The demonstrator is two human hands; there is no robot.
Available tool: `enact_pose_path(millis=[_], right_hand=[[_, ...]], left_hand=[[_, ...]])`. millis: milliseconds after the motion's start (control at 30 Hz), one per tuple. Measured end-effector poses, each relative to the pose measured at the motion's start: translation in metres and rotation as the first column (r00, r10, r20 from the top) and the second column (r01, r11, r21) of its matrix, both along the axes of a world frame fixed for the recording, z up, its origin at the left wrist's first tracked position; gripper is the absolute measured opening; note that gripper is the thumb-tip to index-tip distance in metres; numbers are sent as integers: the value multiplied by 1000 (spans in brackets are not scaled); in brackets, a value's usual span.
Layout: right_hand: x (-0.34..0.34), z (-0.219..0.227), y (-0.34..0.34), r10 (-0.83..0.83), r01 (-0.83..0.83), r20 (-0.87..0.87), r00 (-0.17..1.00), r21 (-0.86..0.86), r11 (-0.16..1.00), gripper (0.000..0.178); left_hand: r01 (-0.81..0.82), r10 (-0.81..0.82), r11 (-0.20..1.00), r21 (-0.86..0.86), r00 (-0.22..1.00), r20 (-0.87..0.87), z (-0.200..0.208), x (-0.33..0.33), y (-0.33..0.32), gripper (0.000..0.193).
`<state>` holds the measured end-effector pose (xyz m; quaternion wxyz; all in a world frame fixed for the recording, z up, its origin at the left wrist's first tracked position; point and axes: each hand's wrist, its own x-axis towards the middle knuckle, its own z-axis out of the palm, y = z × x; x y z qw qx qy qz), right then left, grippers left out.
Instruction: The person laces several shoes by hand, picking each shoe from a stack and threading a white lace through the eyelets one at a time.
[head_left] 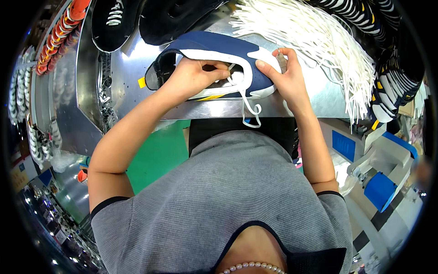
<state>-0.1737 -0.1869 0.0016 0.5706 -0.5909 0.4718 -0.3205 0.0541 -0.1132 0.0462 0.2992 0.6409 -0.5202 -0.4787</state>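
A navy and white shoe upper point(214, 43) lies sideways on the metal bench, its toe to the right and a yellow tab at its heel. My left hand point(189, 77) reaches over its opening, thumb and fingers pinched on a white shoelace point(248, 107) at the throat. The lace's loose end curls down over the bench's near edge. At the toe, my right hand point(292, 77) rests its thumb on the upper. A small tool with a thin pointed metal tip point(282, 63) sits in its curled fingers. The left fingertips partly hide the lace holes.
Loose white laces point(310, 36) are heaped at the back right. Two black uppers point(114, 23) lie at the back left. Stacked dark striped uppers point(392, 86) stand on the right, orange ones point(61, 34) on the left. A machine with blue parts point(379, 192) is at lower right.
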Motion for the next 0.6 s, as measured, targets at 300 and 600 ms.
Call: enact_pose_path(millis=[300, 600], right_hand=[[-19, 18, -1, 28, -41, 102, 994, 131, 990, 49], [-53, -20, -8, -29, 29, -2, 1000, 33, 999, 52]], left_hand=[[43, 320, 821, -570, 791, 521, 46, 47, 31, 5], [-178, 617, 784, -595, 335, 712, 29, 216, 127, 13]])
